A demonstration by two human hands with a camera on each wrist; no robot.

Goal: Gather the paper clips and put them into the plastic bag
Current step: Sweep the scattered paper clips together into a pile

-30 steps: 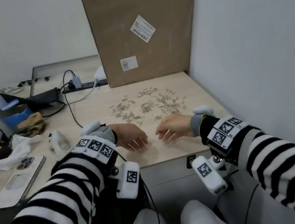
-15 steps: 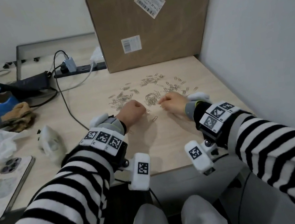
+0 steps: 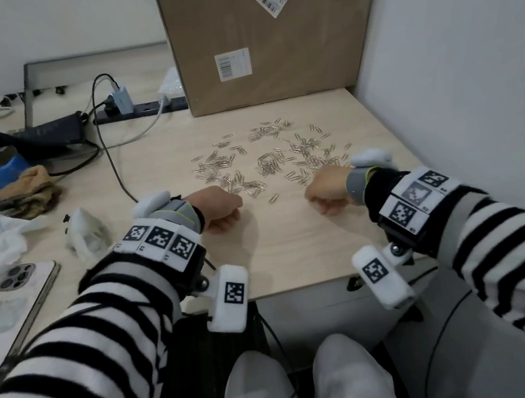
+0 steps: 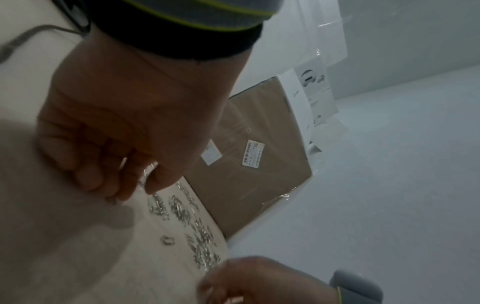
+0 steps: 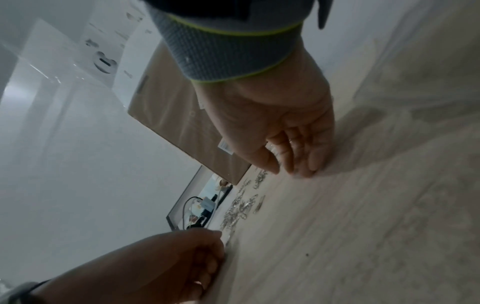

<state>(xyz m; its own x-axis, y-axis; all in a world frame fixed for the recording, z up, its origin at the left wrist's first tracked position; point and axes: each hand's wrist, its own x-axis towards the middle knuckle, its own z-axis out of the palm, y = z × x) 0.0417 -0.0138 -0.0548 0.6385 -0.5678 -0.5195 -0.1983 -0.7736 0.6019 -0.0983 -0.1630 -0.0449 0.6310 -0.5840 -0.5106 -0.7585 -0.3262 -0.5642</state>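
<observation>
Many silver paper clips [image 3: 265, 163] lie scattered over the light wooden desk [image 3: 298, 255]; they also show as paper clips [image 4: 197, 236] and paper clips [image 5: 239, 207] in the wrist views. My left hand [image 3: 220, 205] rests curled at the pile's near left edge. In the left wrist view this left hand [image 4: 130, 185] has its fingertips on the desk, with a shiny glint between thumb and fingers. My right hand [image 3: 322, 194] is curled at the near right edge. In its own view the right hand [image 5: 288, 166] touches the desk, metal glinting inside its fingers. One clip [image 3: 273, 198] lies between the hands.
A tall cardboard box [image 3: 273, 23] stands behind the clips and a white wall [image 3: 474, 59] closes the right side. Left of my hands lie a crumpled translucent whitish thing [image 3: 86, 235], a tissue [image 3: 1, 242], a phone [image 3: 11, 303] and a cable [image 3: 114, 175].
Both hands moved forward from the desk's near edge to the clips, curled up, then drew apart to the pile's left and right.
</observation>
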